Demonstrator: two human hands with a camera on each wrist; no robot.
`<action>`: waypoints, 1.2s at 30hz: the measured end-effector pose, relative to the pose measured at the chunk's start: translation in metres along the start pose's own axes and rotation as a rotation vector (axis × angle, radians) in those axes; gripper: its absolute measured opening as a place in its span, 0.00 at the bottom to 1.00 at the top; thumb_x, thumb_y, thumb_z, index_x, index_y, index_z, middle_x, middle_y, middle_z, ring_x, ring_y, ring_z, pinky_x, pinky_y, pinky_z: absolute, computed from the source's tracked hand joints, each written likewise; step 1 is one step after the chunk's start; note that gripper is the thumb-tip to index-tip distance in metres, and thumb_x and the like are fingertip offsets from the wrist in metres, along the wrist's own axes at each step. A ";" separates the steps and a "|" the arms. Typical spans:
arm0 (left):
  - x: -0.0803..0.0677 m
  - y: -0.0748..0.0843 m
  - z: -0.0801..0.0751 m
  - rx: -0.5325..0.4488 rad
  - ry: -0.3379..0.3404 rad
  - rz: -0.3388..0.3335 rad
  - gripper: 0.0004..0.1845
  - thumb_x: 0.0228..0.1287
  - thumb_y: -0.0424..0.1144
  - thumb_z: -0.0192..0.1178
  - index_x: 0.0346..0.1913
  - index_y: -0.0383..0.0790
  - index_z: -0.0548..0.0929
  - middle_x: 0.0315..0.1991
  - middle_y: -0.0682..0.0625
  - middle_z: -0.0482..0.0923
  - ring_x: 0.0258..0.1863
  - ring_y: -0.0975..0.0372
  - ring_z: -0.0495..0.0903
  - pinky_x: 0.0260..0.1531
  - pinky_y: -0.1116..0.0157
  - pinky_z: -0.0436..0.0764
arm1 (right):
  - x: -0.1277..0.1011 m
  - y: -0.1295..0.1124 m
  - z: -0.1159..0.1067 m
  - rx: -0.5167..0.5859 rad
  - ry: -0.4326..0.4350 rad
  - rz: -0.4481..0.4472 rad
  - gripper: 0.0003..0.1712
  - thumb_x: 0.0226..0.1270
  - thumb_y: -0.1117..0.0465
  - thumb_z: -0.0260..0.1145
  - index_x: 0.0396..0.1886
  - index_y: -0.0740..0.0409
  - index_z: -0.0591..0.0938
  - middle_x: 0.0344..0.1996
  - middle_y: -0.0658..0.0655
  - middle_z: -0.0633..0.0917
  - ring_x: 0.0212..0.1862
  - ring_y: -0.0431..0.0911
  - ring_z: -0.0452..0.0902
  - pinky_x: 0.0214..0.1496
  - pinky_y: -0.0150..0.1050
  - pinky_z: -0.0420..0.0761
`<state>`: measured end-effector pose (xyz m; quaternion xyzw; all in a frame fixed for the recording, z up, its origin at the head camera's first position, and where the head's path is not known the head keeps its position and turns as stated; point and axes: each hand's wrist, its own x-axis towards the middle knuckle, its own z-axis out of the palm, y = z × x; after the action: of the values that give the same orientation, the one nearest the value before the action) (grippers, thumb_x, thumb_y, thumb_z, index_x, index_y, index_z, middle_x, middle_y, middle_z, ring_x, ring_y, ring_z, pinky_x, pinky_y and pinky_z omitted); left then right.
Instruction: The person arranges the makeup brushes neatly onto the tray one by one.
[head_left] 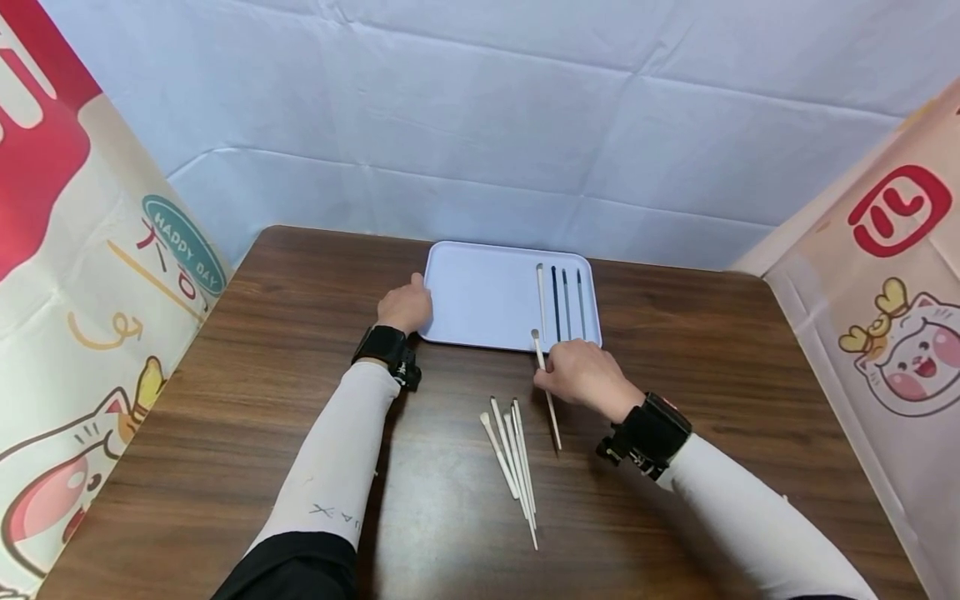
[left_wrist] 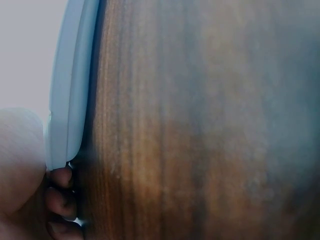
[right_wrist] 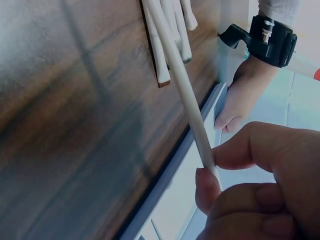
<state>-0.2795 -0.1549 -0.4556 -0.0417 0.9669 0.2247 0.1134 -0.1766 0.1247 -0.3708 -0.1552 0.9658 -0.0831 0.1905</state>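
My left hand [head_left: 406, 307] grips the left edge of a white rectangular tray [head_left: 480, 292]. In the left wrist view its thumb lies over the rim [left_wrist: 72, 90], with fingertips curled below at the corner. My right hand [head_left: 585, 373] pinches a slim makeup brush [head_left: 552, 412] with a pale handle between thumb and forefinger, just in front of the tray. The brush's bristle tip points toward the tray and overlaps its front edge. Toward the tray's right side lie a pale brush [head_left: 542, 292] and three dark-looking ones [head_left: 567, 304], side by side.
Several pale brushes [head_left: 524, 467] lie in a loose bundle on the brown wooden table [head_left: 315, 333], nearer me than the tray. A pale cloth [head_left: 480, 125] hangs behind the table's far edge. Printed cartoon sheets [head_left: 900, 367] stand at both sides.
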 end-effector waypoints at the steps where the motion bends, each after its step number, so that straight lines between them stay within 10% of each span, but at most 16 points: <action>1: 0.000 0.000 0.000 -0.002 -0.001 0.000 0.20 0.83 0.46 0.36 0.65 0.35 0.64 0.45 0.37 0.78 0.40 0.45 0.77 0.48 0.47 0.76 | 0.001 0.000 -0.001 -0.001 0.002 -0.004 0.28 0.66 0.55 0.61 0.06 0.47 0.64 0.09 0.43 0.59 0.16 0.39 0.53 0.19 0.34 0.55; 36: 0.004 -0.003 0.002 -0.013 -0.005 0.009 0.23 0.83 0.46 0.36 0.69 0.35 0.61 0.48 0.35 0.79 0.42 0.44 0.77 0.50 0.46 0.75 | 0.062 0.010 -0.028 0.071 -0.039 0.034 0.29 0.69 0.52 0.61 0.09 0.49 0.62 0.11 0.45 0.58 0.17 0.41 0.51 0.24 0.37 0.59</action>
<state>-0.2827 -0.1568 -0.4601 -0.0377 0.9653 0.2316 0.1145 -0.2446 0.1163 -0.3686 -0.1333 0.9608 -0.1111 0.2163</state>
